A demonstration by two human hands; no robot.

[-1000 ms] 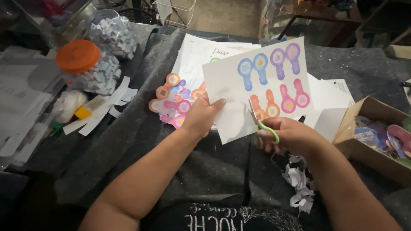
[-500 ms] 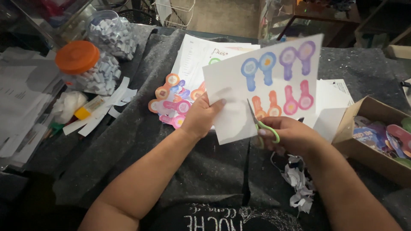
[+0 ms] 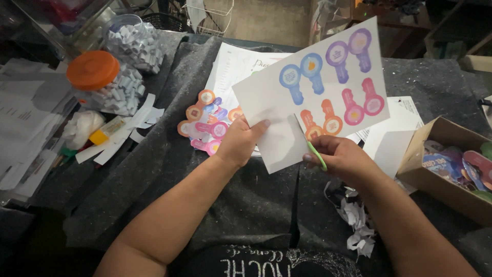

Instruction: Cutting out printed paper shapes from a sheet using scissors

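Above the grey-draped bench (image 3: 154,169), you hold a white sheet of coloured key shapes (image 3: 312,97): your left hand (image 3: 238,143) pinches its near-left edge, while your right hand (image 3: 341,156) grips green-handled scissors (image 3: 313,151) cutting into its near edge.

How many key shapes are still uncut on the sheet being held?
6 on the sheet: two blue, two purple, two pink. Two orange sit at the scissors, making 8.

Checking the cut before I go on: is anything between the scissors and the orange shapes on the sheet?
Nothing visible. The scissors in the right hand already bite into the sheet just below the orange shapes; only plain white paper lies between.
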